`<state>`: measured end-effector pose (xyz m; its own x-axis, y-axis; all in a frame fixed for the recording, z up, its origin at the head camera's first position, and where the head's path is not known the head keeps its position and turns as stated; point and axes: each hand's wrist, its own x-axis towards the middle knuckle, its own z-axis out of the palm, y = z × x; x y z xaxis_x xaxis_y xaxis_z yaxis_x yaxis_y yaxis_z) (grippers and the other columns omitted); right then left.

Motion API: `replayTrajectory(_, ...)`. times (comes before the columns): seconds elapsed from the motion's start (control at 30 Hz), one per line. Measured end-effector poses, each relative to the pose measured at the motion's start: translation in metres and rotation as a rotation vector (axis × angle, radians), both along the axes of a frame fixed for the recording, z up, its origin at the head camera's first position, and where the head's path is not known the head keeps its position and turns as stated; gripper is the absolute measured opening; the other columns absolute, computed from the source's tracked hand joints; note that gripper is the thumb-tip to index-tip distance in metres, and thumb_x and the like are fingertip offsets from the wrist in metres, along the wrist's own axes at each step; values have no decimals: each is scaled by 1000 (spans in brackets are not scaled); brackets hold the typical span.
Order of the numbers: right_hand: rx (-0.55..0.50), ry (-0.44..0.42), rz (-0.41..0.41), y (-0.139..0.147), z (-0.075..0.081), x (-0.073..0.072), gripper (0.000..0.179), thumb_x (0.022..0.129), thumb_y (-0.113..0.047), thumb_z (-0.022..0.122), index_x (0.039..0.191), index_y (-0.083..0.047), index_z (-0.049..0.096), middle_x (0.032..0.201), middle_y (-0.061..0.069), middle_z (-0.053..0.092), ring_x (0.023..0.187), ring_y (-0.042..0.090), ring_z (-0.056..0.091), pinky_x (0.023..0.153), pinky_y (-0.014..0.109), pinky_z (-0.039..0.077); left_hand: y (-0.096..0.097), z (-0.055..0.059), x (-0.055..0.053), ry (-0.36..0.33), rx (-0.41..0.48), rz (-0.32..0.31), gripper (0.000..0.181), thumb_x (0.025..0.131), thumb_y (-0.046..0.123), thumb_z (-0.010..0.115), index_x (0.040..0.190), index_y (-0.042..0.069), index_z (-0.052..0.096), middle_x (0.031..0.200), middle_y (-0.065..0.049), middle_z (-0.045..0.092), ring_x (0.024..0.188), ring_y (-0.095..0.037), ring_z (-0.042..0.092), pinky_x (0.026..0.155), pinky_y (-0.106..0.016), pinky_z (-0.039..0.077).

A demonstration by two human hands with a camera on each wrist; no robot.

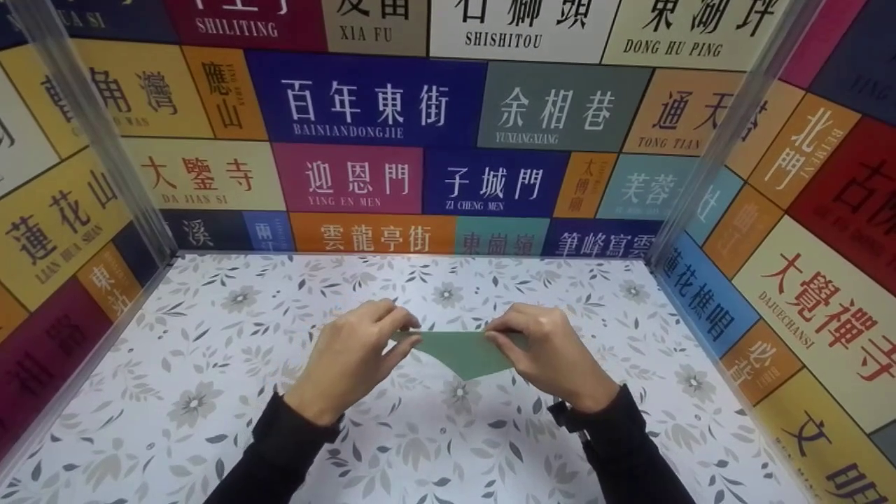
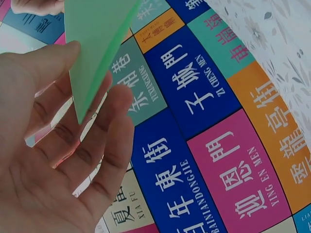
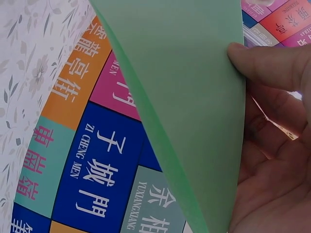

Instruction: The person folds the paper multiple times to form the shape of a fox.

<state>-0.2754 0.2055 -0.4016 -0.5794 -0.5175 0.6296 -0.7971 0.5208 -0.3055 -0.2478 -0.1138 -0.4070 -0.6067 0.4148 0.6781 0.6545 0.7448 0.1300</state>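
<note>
Two-Handed Hold: Green, Triangular Sheet of Folded Paper (image 1: 456, 351)

Position: The sheet is held between my hands, just to the 6 o'clock side of centre in the head view, over the white tabletop with grey floral print (image 1: 448, 458). The wall of multicoloured lettered panels (image 1: 364, 105) stands at 12 o'clock. Whether the sheet's 6 o'clock corner touches the tabletop, I cannot tell.

Hands: My bare left hand (image 1: 348, 358) pinches the sheet's 9 o'clock end. My bare right hand (image 1: 558, 355) pinches it toward 3 o'clock. The two are apart, with the straight 12 o'clock edge spanning the gap.

Handling: I judge the stock light and thin, stiff enough to keep its shape between two pinches, yet easily creased or torn. Smooth faces may slip under a loose thumb. Best hold, in my judgement: near both ends of the straight edge, thumb on one face, fingers behind, with light pressure.

View differences: The head view alone gives the whole triangular outline. The wrist views add a brighter green strip, on the sheet's 3 o'clock side at my left wrist and its 9 o'clock side at my right, which suggests two layers standing slightly apart; the head view does not reveal this
</note>
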Motion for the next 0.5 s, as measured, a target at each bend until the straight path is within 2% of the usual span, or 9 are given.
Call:
replayTrajectory(0.3,30,-37,18,-8,-6,3,4,105,-10,87,108,-12,88,101,1,86,90,14,83,79,32,72,11,-9,1,27,-13,-41,20,99,26,96,113,18,83,102,3,83,86,-17,79,74,-33,68)
replayTrajectory(0.5,47,-44,35,-11,-8,3,5,106,-11,85,111,-12,88,103,1,87,92,14,83,80,32,72,14,-12,0,44,-23,-57,18,100,26,95,112,17,83,96,3,80,77,-15,73,66,-31,63)
